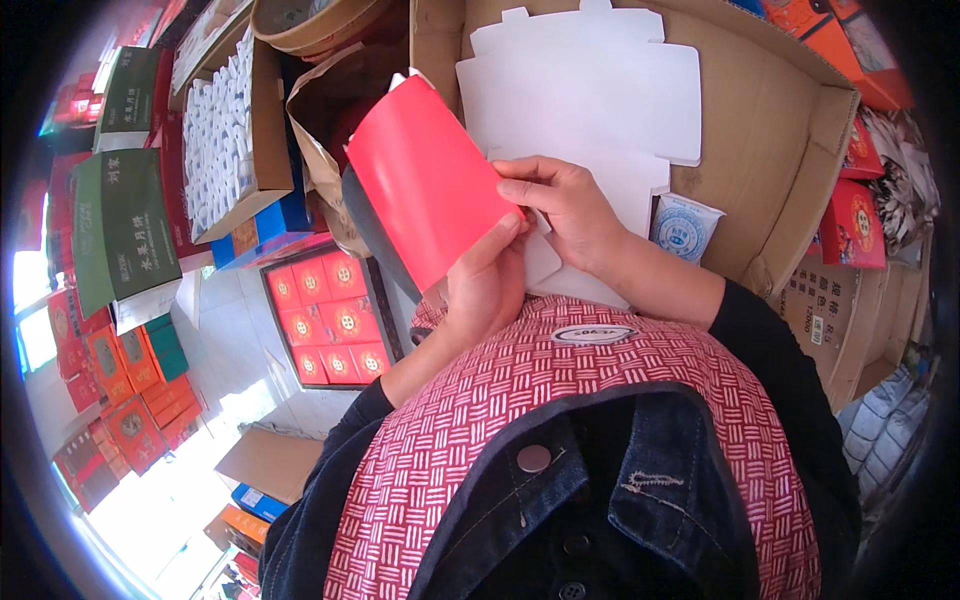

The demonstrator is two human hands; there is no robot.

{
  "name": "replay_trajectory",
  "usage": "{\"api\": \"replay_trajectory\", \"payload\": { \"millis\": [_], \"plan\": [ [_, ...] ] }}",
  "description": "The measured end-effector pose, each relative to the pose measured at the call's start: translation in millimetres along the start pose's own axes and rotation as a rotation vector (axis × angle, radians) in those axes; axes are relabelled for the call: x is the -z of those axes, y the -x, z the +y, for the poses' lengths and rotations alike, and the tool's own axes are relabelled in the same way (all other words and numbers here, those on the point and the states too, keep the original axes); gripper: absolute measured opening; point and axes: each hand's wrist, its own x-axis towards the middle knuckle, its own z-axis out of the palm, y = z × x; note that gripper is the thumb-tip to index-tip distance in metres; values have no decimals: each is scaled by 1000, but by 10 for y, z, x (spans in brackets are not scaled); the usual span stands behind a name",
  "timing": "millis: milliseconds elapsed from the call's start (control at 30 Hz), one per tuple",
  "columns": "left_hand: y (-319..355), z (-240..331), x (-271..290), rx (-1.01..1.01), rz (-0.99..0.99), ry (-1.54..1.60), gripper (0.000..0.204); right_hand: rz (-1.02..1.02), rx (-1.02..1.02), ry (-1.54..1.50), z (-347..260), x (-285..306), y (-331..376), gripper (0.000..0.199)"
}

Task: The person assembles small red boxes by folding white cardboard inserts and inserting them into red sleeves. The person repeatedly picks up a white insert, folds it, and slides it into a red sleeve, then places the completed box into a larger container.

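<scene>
A red cardboard carton blank (430, 180), with white tabs at its far end, slants up in front of my apron. My left hand (487, 280) is closed on its near right edge, thumb laid along the red face. Just beyond, my right hand (575, 212) pinches the same edge between thumb and fingers. Under and beside my right hand lie white die-cut carton blanks (580, 85) in a large brown cardboard box (765, 120). A small white packet with a round blue print (684, 228) rests by my right wrist.
To the left, a dark tray (395, 330) holds several red square boxes. Behind it, a carton (268, 130) is filled with white wrapped packets, near green bags (125, 225). A round tan basket (320, 25) stands at the back. Red boxes (852, 225) sit on the right.
</scene>
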Motion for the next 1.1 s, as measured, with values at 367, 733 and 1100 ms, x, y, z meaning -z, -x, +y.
{"api": "replay_trajectory", "payload": {
  "millis": [367,733,1100],
  "plan": [
    [42,72,35,381,-273,-190,38,-54,-16,379,-364,-151,-47,48],
    [-384,873,-346,-653,-71,-1012,80,-57,556,791,-458,-10,271,72],
    [-666,780,-423,-649,-370,-811,70,-12,736,774,-1010,204,-49,63]
  ]
}}
